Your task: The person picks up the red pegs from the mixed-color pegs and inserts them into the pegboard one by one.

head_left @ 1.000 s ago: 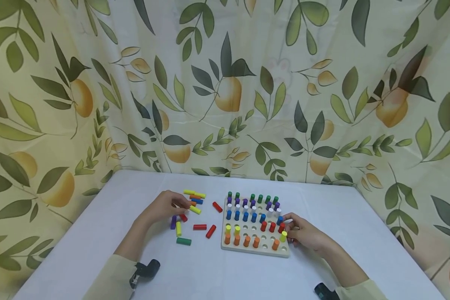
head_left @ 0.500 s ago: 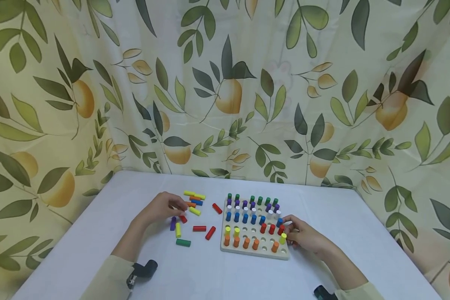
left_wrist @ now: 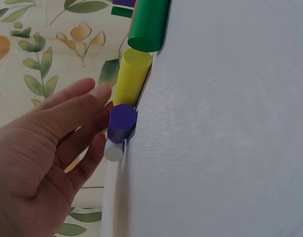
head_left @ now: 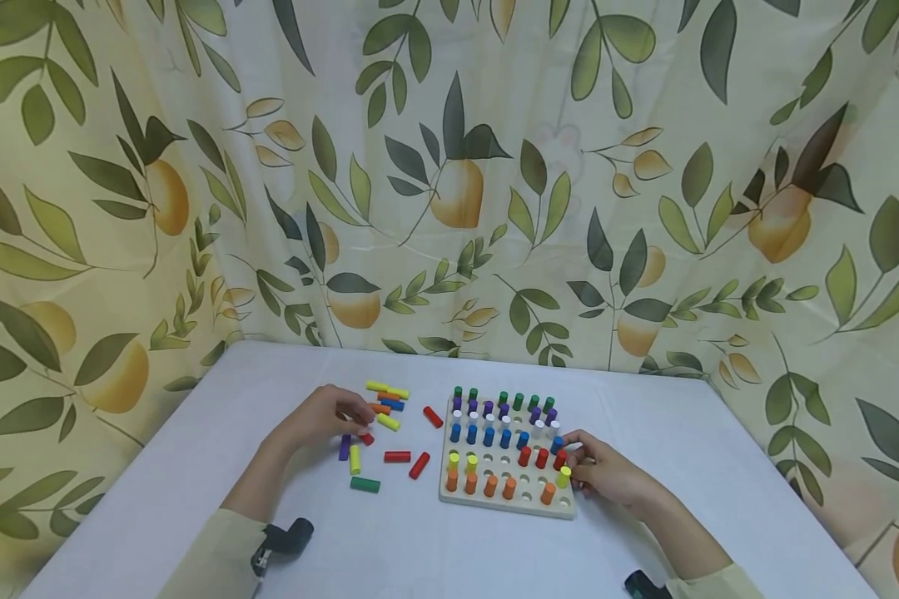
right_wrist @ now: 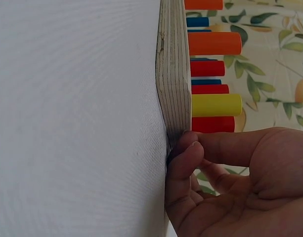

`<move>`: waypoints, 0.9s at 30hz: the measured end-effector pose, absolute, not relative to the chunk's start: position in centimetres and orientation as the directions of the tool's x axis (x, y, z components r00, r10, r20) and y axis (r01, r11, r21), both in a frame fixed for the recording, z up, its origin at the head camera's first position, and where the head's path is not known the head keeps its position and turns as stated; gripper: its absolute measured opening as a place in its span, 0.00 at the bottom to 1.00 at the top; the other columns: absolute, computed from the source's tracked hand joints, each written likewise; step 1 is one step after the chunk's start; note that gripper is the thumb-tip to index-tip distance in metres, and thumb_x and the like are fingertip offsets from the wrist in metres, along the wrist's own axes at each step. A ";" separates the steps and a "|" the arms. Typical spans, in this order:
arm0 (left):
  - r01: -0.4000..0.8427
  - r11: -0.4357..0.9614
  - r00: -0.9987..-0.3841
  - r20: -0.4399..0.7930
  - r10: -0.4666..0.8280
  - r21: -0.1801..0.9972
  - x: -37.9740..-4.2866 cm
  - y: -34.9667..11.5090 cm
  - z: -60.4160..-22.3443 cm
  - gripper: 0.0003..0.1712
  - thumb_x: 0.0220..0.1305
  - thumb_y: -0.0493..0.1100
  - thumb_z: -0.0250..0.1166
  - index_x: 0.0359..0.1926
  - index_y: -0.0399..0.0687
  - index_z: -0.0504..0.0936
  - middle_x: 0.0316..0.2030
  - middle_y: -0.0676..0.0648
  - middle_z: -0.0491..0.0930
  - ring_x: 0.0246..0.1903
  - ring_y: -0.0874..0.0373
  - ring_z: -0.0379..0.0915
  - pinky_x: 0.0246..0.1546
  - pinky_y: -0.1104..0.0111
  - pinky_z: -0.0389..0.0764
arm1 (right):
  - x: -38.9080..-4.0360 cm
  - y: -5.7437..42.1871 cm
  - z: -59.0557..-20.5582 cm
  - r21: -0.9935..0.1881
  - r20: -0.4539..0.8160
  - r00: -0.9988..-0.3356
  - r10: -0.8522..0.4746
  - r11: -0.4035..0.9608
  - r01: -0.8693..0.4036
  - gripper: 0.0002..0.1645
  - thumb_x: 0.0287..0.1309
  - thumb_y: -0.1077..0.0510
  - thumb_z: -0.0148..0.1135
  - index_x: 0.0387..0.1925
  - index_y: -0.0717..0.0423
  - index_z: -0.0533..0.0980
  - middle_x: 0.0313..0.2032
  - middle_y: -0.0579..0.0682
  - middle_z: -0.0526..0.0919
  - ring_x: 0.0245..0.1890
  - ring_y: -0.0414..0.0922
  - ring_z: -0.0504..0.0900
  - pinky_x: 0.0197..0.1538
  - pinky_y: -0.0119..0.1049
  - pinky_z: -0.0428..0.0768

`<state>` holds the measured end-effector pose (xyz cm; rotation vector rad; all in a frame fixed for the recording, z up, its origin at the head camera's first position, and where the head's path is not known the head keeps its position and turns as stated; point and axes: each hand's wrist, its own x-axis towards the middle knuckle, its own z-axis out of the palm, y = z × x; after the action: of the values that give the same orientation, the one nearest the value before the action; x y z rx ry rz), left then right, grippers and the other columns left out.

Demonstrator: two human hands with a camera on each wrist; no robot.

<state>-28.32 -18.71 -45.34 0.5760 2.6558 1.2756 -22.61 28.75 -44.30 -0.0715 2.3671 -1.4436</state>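
Observation:
A pale wooden pegboard (head_left: 483,501) stands right of the table's middle, with rows of green, purple, white, blue, red, yellow and orange pegs upright in it. My right hand (head_left: 607,472) holds the board's right edge, thumb and finger close together at its layered side (right_wrist: 175,94). Beside it, a yellow peg (right_wrist: 216,105) rises from the board. My left hand (head_left: 339,416) is over the loose pegs, fingers loosely bent and nothing visible between them. In the left wrist view, its fingertips overlap a purple peg (left_wrist: 122,122) and a white peg (left_wrist: 113,150).
Loose pegs lie left of the board: a green peg (head_left: 365,484), an upper yellow peg (head_left: 388,422), a blue peg (head_left: 393,405), and several red ones, including a red peg (head_left: 419,465). White cloth covers the table (head_left: 419,549); a patterned curtain (head_left: 449,274) hangs behind.
My left hand has drawn slightly left, away from the yellow peg near its fingertips, uncovering more of an orange peg. The right hand stays at the board's edge.

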 end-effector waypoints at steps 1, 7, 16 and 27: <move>0.277 0.571 -0.917 0.036 0.396 0.773 -28.3 -18.7 -45.4 0.12 0.59 0.32 0.76 0.43 0.50 0.91 0.39 0.53 0.87 0.42 0.57 0.82 0.47 0.63 0.84 | -22.6 28.8 -44.3 -0.868 -0.280 -0.931 -0.232 0.476 0.142 0.23 0.68 0.72 0.54 0.62 0.61 0.66 0.41 0.57 0.71 0.35 0.51 0.74 0.36 0.37 0.76; 0.272 0.596 -0.920 0.023 0.390 0.756 -28.1 -18.6 -45.4 0.14 0.58 0.33 0.78 0.44 0.51 0.91 0.38 0.55 0.87 0.42 0.57 0.81 0.48 0.63 0.83 | -22.6 28.7 -44.4 -0.865 -0.284 -0.934 -0.216 0.477 0.153 0.24 0.68 0.73 0.54 0.63 0.61 0.66 0.41 0.57 0.71 0.36 0.51 0.74 0.36 0.36 0.76; 0.260 0.629 -0.922 -0.005 0.387 0.733 -27.9 -18.2 -45.5 0.14 0.56 0.35 0.79 0.43 0.56 0.92 0.39 0.58 0.86 0.47 0.55 0.77 0.47 0.61 0.82 | -22.6 28.7 -44.1 -0.864 -0.288 -0.932 -0.222 0.479 0.153 0.24 0.68 0.73 0.54 0.63 0.61 0.66 0.41 0.57 0.71 0.36 0.51 0.74 0.37 0.37 0.76; 0.305 0.641 -0.910 0.016 0.415 0.705 -28.3 -18.4 -45.9 0.11 0.56 0.36 0.80 0.38 0.57 0.92 0.33 0.57 0.83 0.39 0.54 0.74 0.41 0.60 0.78 | -22.7 28.7 -44.3 -0.868 -0.284 -0.933 -0.222 0.473 0.152 0.24 0.67 0.73 0.55 0.63 0.61 0.66 0.41 0.57 0.70 0.36 0.51 0.74 0.37 0.37 0.77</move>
<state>-28.25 -18.36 -45.85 0.5980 2.7108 1.1231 -22.72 28.73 -44.29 -0.0590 2.3672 -1.4470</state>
